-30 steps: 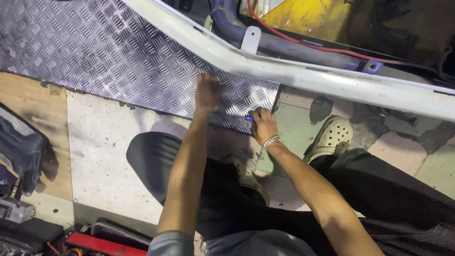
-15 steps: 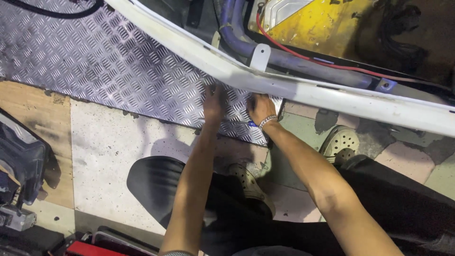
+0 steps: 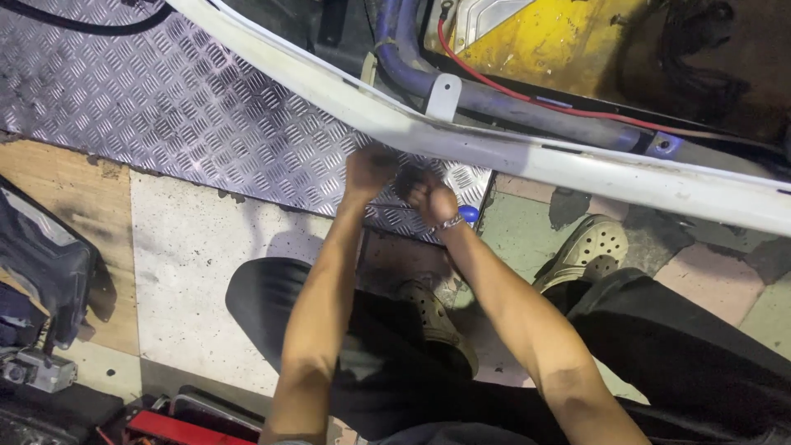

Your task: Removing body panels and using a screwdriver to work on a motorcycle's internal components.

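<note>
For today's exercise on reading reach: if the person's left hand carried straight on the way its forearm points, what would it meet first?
Probably the white frame rail: the left hand sits just below it, though depth is unclear.

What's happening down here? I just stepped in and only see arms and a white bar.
A person crouches over the floor, both arms stretched forward. The left hand and right hand are close together at the edge of a white bar, over a diamond-pattern metal sheet. A blue-handled tool shows just beside the right hand; motion blur hides what the hands grip. Red wire runs behind the bar.
</note>
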